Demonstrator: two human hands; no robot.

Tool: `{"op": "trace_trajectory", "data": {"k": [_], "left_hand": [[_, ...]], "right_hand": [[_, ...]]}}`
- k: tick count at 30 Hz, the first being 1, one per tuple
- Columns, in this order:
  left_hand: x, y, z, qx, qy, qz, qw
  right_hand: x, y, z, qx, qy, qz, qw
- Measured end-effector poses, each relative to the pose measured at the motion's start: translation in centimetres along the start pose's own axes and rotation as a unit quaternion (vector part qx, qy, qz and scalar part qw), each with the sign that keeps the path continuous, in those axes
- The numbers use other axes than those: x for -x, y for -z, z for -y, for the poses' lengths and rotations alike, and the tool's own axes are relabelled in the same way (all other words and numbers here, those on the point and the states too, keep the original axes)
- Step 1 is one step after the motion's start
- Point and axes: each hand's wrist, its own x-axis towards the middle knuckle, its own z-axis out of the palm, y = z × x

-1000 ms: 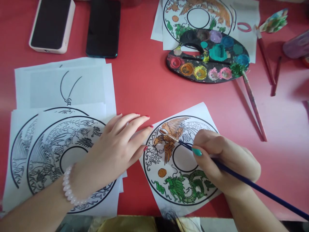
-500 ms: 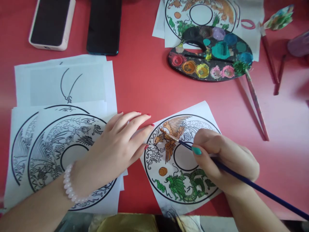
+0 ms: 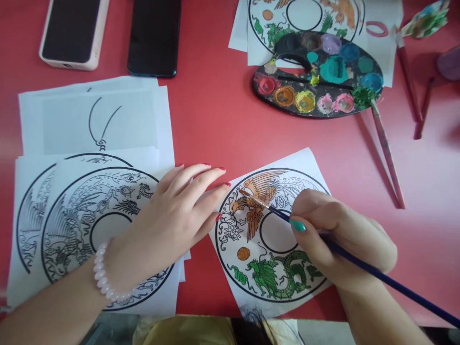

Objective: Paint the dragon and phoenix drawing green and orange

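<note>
The right hand point(image 3: 341, 239) lies on the right half of a sheet point(image 3: 251, 239) near the front edge of the red desk point(image 3: 215, 124). Its grip pinches a thin blue brush point(image 3: 395, 283) between thumb and fingers. The brush tip touches the orange bird point(image 3: 257, 191) near the top of the sheet. The long handle points back past the wrist to the lower right corner.

The left hand point(image 3: 172, 225) lies flat with its grip open and holds nothing. Its palm rests on the right edge of a stack point(image 3: 89, 211) of black-and-white sheets. Its fingertips reach the left edge of the sheet with the bird. The two hands are near each other but do not touch.

Bare red desk shows between the stack and the sheet, and there is a wide open patch above both hands. A bigger open patch lies to the right of the sheet.

At the far edge sit two phones, one with a pink rim point(image 3: 72, 28) and one dark point(image 3: 154, 36). A palette point(image 3: 316, 81) full of paint lies on a painted paper point(image 3: 305, 14). A second brush point(image 3: 386, 148) leans from the right end of the palette down onto the desk, well apart from the right hand.
</note>
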Motion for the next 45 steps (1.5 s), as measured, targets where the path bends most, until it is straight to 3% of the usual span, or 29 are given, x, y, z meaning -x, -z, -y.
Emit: {"op": "trace_trajectory", "data": {"k": [25,40,45], "left_hand": [[0.11,0.03,0.12,0.001,-0.007,-0.004,1.0],[0.14,0.06,0.11,-0.002,-0.005,-0.004,1.0],[0.15,0.1,0.14,0.0,-0.006,-0.002,1.0]], "right_hand": [[0.21,0.08,-0.12,-0.008,0.045,-0.032,0.998],[0.21,0.01,0.06,0.01,0.042,-0.018,0.999],[0.21,-0.02,0.1,0.02,0.04,-0.052,0.998]]}}
